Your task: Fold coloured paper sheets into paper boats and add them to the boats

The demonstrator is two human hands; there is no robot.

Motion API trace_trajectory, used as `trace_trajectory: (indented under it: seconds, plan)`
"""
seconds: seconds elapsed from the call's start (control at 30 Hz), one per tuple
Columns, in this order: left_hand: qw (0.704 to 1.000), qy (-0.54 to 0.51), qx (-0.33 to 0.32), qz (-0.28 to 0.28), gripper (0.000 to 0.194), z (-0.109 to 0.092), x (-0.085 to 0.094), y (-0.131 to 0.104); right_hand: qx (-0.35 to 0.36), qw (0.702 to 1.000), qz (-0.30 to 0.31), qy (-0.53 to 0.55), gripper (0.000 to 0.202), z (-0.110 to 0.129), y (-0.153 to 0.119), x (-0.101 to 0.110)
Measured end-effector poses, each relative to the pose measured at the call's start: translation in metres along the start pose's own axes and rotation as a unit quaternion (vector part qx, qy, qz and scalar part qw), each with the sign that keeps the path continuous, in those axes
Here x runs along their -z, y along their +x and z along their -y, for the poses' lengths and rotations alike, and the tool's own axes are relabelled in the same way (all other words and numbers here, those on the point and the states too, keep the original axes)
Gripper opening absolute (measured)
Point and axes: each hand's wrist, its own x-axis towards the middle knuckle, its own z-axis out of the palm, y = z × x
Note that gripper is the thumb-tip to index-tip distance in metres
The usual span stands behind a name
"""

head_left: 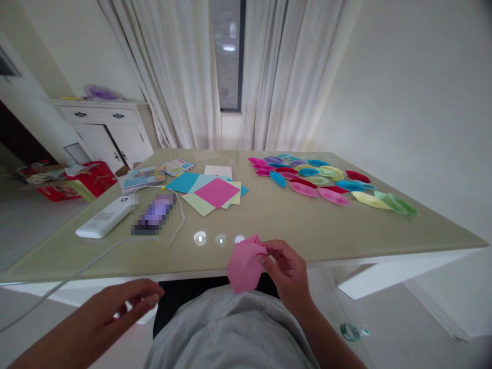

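Note:
A folded piece of pink origami paper (246,266) hangs just over the table's front edge, pinched at its upper right corner between the thumb and fingers of my right hand (287,271). Its outline has several corners, and a small flap stands up at its top. To the left, my left hand (126,305) is in the air in front of the table edge, with the thumb and index finger apart. Nothing shows in it, and it does not touch the pink paper.
On the glass-topped table (326,233), several folded coloured paper pieces (307,177) lie at the right. Flat coloured sheets (217,192) lie mid-table. Left of them are booklets (144,177), a phone (156,214), a white device (105,218) and a cable (96,259). A bottle (351,332) lies on the floor.

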Motion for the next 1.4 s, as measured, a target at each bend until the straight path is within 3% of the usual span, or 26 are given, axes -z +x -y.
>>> trace_trajectory:
  seconds: [0.07, 0.17, 0.27, 0.37, 0.57, 0.73, 0.9, 1.03, 1.23, 1.4]
  plan:
    - [0.995, -0.070, -0.073, 0.006, 0.028, -0.035, -0.009, -0.004, 0.012, 0.999, 0.033, -0.019, 0.007, 0.006, -0.002, -0.002]
    - [0.967, -0.130, -0.211, -0.055, 0.014, -0.095, -0.020, 0.000, 0.038, 0.993, 0.090, -0.060, 0.010, 0.019, -0.006, -0.007]
    - [0.934, -0.137, -0.288, -0.158, 0.032, -0.140, -0.034, 0.008, 0.059, 0.983, 0.145, -0.099, 0.015, 0.031, -0.008, -0.010]
    - [0.916, -0.093, -0.347, -0.180, 0.046, -0.161, -0.047, 0.015, 0.065, 0.972, 0.202, -0.102, 0.018, 0.038, -0.010, -0.012]
    - [0.886, -0.090, -0.398, -0.221, 0.028, -0.162, -0.047, 0.016, 0.099, 0.973, 0.156, -0.137, 0.014, 0.037, -0.012, -0.013]
    - [0.888, -0.084, -0.388, -0.231, 0.024, -0.149, -0.049, 0.011, 0.111, 0.977, 0.121, -0.138, 0.019, 0.040, -0.014, -0.014]
    - [0.896, -0.105, -0.359, -0.238, 0.019, -0.152, -0.055, 0.011, 0.116, 0.983, 0.081, -0.121, 0.023, 0.041, -0.016, -0.014]
    - [0.889, -0.110, -0.362, -0.257, 0.022, -0.154, -0.060, 0.012, 0.109, 0.985, 0.065, -0.119, 0.023, 0.042, -0.016, -0.015]
    - [0.895, -0.094, -0.375, -0.224, 0.038, -0.146, -0.065, 0.009, 0.104, 0.986, 0.060, -0.114, 0.023, 0.041, -0.016, -0.014]
    - [0.885, -0.066, -0.387, -0.250, 0.040, -0.147, -0.064, 0.006, 0.092, 0.985, 0.063, -0.130, 0.022, 0.038, -0.015, -0.013]
